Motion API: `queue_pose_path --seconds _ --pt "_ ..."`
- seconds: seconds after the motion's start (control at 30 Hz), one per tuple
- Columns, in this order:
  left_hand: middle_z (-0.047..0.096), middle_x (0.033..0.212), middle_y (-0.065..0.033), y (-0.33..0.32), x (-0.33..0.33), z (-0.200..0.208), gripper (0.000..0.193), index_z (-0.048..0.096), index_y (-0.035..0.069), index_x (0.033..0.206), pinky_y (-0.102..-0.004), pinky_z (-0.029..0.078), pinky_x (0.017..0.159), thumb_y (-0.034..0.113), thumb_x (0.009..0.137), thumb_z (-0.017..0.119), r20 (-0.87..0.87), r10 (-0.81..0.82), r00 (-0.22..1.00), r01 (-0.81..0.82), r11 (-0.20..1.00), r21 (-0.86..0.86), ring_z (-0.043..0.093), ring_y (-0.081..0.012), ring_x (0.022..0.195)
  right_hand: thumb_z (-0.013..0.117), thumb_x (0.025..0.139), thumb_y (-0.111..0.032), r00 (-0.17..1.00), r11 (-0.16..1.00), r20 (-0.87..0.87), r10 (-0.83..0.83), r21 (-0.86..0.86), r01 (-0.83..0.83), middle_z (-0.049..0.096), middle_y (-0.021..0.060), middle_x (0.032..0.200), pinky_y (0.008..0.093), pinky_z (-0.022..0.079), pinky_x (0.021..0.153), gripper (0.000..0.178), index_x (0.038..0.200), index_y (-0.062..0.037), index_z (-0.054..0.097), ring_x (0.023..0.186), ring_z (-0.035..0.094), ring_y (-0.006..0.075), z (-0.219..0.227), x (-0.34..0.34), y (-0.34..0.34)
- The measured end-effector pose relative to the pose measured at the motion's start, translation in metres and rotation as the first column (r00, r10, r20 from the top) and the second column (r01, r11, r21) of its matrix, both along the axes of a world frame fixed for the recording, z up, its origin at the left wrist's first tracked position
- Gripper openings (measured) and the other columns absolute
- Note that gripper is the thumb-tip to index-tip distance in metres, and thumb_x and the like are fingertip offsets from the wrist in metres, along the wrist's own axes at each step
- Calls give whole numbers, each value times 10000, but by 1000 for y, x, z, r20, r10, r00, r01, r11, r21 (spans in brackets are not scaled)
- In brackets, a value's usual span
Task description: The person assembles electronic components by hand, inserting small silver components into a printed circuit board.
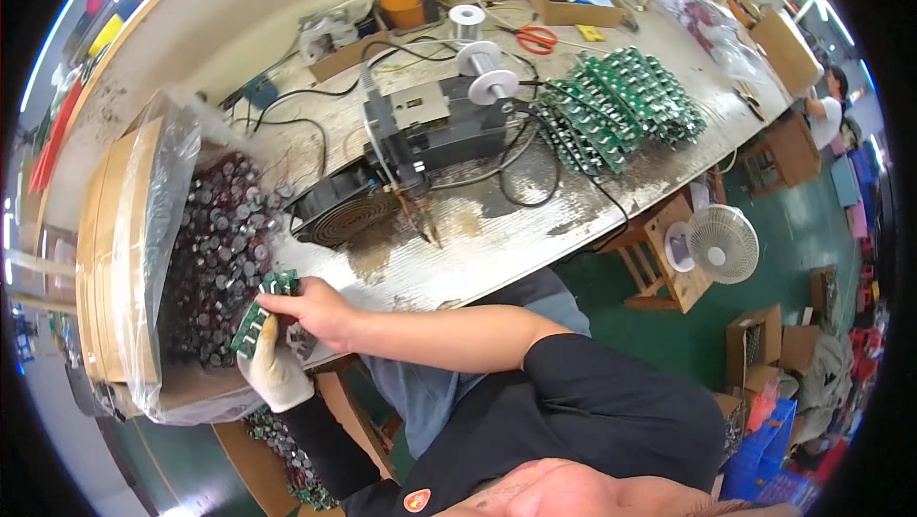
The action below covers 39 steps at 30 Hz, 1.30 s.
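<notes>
My left hand (275, 372), in a white glove with a black sleeve, grips a green circuit board strip (250, 328) with pale parts on it. My bare right hand (323, 313) is closed at the strip's upper end, where more green board (280, 282) shows beyond the fingers. I cannot tell whether that is one strip or two pieces. Both hands are close together at the near left corner of the workbench. Right beside them stands a plastic-lined carton (119, 259) full of small round silver parts (218, 264) with dark red wires.
On the bench (497, 250) stands a soldering machine (430, 130) with a solder spool (493, 87) and cables. Stacked green boards (621, 106) lie to its right. Behind are red-handled scissors (535, 39) and an orange pot (401, 3). A fan (722, 244) sits right; a carton of boards (287, 460) is below.
</notes>
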<state>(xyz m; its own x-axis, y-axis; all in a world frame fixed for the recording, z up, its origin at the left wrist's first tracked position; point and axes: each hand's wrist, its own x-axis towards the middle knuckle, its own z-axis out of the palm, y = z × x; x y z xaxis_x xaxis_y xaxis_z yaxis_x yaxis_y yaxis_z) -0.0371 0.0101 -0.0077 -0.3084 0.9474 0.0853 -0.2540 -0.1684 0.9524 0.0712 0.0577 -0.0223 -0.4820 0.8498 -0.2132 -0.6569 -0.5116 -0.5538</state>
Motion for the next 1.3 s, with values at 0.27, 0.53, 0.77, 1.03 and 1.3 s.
queue_pose_path --seconds 0.27,0.53,0.77,1.03,1.3 --pt "628 1080 -112 1 -30 -14 294 573 -40 1160 -343 458 853 92 898 548 306 -163 938 203 974 -104 588 -211 949 676 873 -199 998 995 -57 -1 -99 -5 609 3 767 238 427 571 140 855 -69 628 634 521 85 0 3 4" --pt "618 1112 -124 0 -22 -11 322 563 -33 1184 -341 476 875 97 890 590 84 -49 995 56 995 -88 598 -216 981 700 856 -228 1000 998 -30 -10 55 12 649 27 893 280 462 759 226 962 -34 653 782 576 112 9 4 -1" --pt "627 1107 -131 -4 -27 -3 311 577 -45 1153 -325 477 868 70 866 611 146 -96 985 110 990 -88 609 -217 980 676 874 -201 999 994 -19 -34 101 36 652 33 894 280 479 744 198 949 -21 639 795 597 115 6 -2 -2" --pt "643 1076 -101 -7 -25 2 300 585 -29 1140 -280 473 794 64 856 612 86 -2 996 13 991 -132 613 -175 926 651 885 -336 998 983 -51 39 -178 -48 619 18 777 247 445 583 295 877 -43 621 645 563 114 10 -1 3" --pt "645 1026 -76 -9 -28 3 279 592 -5 1104 -298 464 763 92 845 622 76 -57 995 68 987 -145 608 -169 886 714 824 -120 984 992 143 -103 87 91 647 33 763 267 464 561 129 837 -9 648 629 579 100 3 -3 -2"
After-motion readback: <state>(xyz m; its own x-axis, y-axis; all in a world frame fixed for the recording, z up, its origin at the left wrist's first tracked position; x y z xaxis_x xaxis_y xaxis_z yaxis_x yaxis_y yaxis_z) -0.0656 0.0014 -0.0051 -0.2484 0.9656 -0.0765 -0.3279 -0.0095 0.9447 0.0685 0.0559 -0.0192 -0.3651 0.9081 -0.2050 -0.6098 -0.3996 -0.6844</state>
